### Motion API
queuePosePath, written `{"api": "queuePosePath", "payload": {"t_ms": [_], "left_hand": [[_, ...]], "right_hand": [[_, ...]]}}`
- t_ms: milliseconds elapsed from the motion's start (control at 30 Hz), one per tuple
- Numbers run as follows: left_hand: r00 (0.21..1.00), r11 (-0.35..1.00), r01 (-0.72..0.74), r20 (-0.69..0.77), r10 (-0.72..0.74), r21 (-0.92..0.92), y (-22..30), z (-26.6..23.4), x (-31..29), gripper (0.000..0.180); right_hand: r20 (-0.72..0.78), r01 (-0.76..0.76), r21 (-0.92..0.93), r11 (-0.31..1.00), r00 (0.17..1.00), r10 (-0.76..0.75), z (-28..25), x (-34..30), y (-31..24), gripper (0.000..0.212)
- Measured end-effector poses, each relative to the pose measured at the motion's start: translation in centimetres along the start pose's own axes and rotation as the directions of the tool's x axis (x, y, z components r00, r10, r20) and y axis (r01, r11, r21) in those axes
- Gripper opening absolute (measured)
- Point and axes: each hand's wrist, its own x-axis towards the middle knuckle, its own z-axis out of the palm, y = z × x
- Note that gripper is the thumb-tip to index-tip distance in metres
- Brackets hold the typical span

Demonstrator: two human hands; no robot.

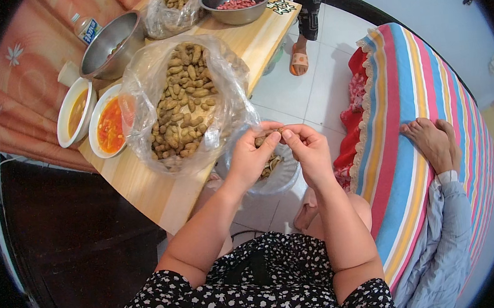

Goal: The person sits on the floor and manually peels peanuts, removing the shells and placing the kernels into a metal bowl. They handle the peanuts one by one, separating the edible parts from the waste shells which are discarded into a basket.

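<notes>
Between the fingertips of both hands I pinch a peanut. My left hand grips its left side, with another brown peanut pod showing by the thumb. My right hand closes on the other end, thumb and forefinger pressed together. Beneath my hands stands a clear plastic-lined bin with empty peanut shells in it. To the left, on the wooden table, lies a wide clear plastic bag full of unshelled peanuts.
Two white bowls, one with red sauce and one with yellowish soup, sit left of the bag. Behind are a metal bowl, a bottle and a bowl with red kernels. A striped bed holds another person's legs; someone stands beyond the table.
</notes>
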Motion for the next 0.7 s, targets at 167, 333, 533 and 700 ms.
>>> {"api": "queuePosePath", "payload": {"t_ms": [167, 333, 533, 700], "left_hand": [[0.994, 0.988, -0.107, 0.018, 0.106, 0.111, -0.5, 0.3, 0.1, 0.024], [0.954, 0.861, -0.275, 0.013, 0.299, 0.428, -0.7, 0.3, -0.2, 0.02], [0.98, 0.836, -0.184, 0.036, 0.194, 0.517, 0.4, 0.1, -0.4, 0.024], [0.99, 0.972, -0.14, 0.023, 0.138, 0.187, -0.2, 0.2, -0.1, 0.018]], "right_hand": [[0.036, 0.001, -0.067, 0.998, 0.999, 0.001, -0.5, 0.1, 0.1, 0.023], [0.108, 0.064, -0.102, 0.993, 0.993, -0.053, -0.4, 0.0, 0.0, 0.026], [0.105, -0.072, -0.175, 0.982, 0.99, 0.091, -0.9, 0.0, -0.5, 0.024], [0.066, -0.058, 0.006, 0.998, 0.996, 0.057, -0.3, 0.0, -0.6, 0.02]]}}
